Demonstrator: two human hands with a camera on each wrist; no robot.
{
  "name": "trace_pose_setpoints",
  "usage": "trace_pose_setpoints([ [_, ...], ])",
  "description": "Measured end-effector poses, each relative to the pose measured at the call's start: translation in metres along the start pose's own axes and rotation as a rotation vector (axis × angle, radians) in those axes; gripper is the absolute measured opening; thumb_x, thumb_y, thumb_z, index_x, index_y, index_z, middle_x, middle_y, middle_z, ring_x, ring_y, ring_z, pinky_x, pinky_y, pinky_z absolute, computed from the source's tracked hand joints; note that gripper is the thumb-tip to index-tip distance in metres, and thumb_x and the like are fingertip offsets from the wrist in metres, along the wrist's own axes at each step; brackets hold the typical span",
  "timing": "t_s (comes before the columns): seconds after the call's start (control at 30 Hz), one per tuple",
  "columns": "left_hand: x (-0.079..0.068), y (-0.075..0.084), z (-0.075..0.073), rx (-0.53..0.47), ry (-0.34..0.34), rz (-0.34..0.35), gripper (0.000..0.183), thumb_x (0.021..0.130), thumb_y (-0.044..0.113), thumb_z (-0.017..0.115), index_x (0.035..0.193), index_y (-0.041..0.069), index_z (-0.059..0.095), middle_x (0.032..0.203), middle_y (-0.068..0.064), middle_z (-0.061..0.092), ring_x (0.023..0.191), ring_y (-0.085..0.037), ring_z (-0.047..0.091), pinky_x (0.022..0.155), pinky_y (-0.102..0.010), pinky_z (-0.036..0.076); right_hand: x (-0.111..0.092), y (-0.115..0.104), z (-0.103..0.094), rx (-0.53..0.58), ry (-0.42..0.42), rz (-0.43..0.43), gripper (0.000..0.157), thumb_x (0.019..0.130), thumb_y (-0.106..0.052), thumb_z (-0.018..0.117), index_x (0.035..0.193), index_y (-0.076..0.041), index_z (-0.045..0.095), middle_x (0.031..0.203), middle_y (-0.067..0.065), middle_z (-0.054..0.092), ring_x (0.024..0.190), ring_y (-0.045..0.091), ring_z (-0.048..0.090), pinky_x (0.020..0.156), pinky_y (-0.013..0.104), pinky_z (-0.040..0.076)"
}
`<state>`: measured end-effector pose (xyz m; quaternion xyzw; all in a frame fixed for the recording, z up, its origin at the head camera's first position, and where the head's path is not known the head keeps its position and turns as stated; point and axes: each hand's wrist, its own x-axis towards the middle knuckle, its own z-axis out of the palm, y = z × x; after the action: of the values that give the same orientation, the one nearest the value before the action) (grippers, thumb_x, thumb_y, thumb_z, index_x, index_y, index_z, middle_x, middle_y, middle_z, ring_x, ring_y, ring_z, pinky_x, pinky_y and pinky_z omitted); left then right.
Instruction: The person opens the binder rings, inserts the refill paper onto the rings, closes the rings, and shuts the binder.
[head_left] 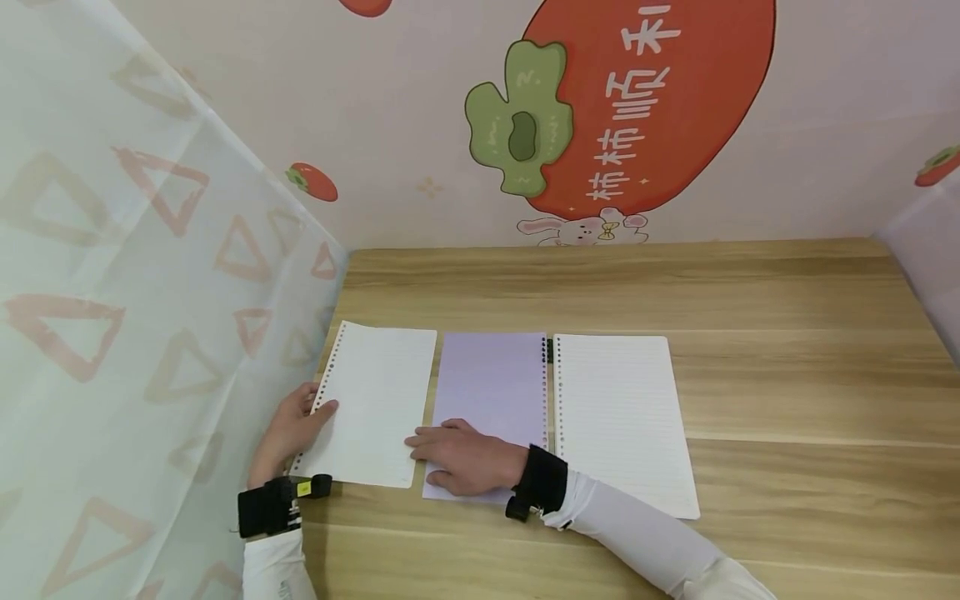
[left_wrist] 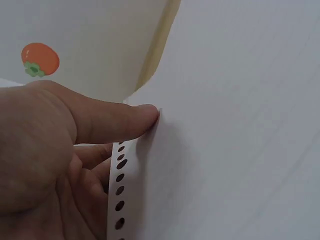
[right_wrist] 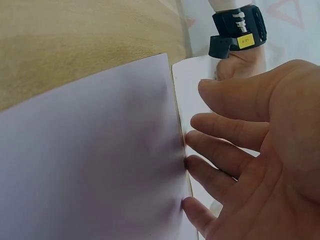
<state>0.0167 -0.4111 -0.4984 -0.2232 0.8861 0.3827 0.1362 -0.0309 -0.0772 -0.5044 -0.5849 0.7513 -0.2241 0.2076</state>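
Observation:
A white loose-leaf sheet (head_left: 378, 392) with punched holes down its left side lies at the left of the table. My left hand (head_left: 292, 429) pinches that punched edge, thumb on top and fingers beneath, as the left wrist view shows with the paper (left_wrist: 240, 125) slightly raised. Beside it is a purple punched sheet or cover (head_left: 491, 375), its holes along the right side. Over its lower left part reaches my right hand (head_left: 468, 460), fingers extended, the tips at the white sheet's right edge. In the right wrist view the purple sheet (right_wrist: 100, 150) lies beside those fingertips.
A lined white sheet (head_left: 618, 408), punched on its left, lies right of the purple one. Small black pieces (head_left: 550, 350) show between these two. A patterned cloth (head_left: 172, 250) borders the wooden table (head_left: 810, 400) on the left; another cloth stands behind.

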Motion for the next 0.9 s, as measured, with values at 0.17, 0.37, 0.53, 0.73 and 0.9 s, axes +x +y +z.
trace_pose_setpoints([
  [0.17,0.004,-0.003,-0.002,-0.032,0.003,-0.004,0.066,0.105,0.044,0.052,0.153,0.001,0.040,0.143,-0.030,0.058,0.109,-0.031,0.066,0.083,-0.037,0.052,0.000,0.006,-0.001,0.056,0.027,0.023,0.043,0.105,-0.024,0.056,0.145,-0.009,0.059,0.159,0.003,0.050,0.151,0.017,0.039,0.121,0.040,0.029],
  [0.37,0.008,-0.009,-0.005,-0.156,-0.009,-0.019,0.070,0.104,0.047,0.054,0.154,0.002,0.038,0.135,-0.029,0.062,0.093,-0.024,0.068,0.073,-0.037,0.058,-0.006,0.018,-0.006,0.198,0.094,0.083,0.046,0.105,-0.024,0.056,0.148,-0.007,0.055,0.157,0.004,0.051,0.147,0.017,0.044,0.120,0.037,0.033],
  [0.53,0.009,-0.012,-0.001,-0.228,-0.037,0.003,0.068,0.103,0.044,0.057,0.154,0.002,0.039,0.130,-0.027,0.065,0.090,-0.021,0.071,0.073,-0.038,0.059,-0.013,0.029,-0.008,0.365,0.193,0.174,0.049,0.107,-0.029,0.053,0.151,-0.007,0.051,0.153,0.004,0.054,0.144,0.017,0.047,0.118,0.034,0.037],
  [0.73,0.013,-0.004,0.016,-0.311,-0.073,0.044,0.062,0.103,0.037,0.061,0.152,0.004,0.042,0.120,-0.020,0.071,0.084,-0.023,0.075,0.068,-0.040,0.061,-0.016,0.038,-0.015,0.676,0.350,0.289,0.059,0.107,-0.029,0.053,0.155,0.002,0.039,0.150,0.016,0.056,0.135,0.026,0.058,0.109,0.036,0.048],
  [0.9,0.015,0.008,0.029,-0.392,-0.097,0.033,0.060,0.101,0.037,0.063,0.149,0.006,0.044,0.114,-0.012,0.073,0.084,-0.023,0.075,0.068,-0.040,0.061,-0.017,0.044,-0.022,0.919,0.434,0.369,0.066,0.106,-0.024,0.056,0.158,0.005,0.029,0.146,0.021,0.059,0.119,0.033,0.069,0.098,0.039,0.056],
])
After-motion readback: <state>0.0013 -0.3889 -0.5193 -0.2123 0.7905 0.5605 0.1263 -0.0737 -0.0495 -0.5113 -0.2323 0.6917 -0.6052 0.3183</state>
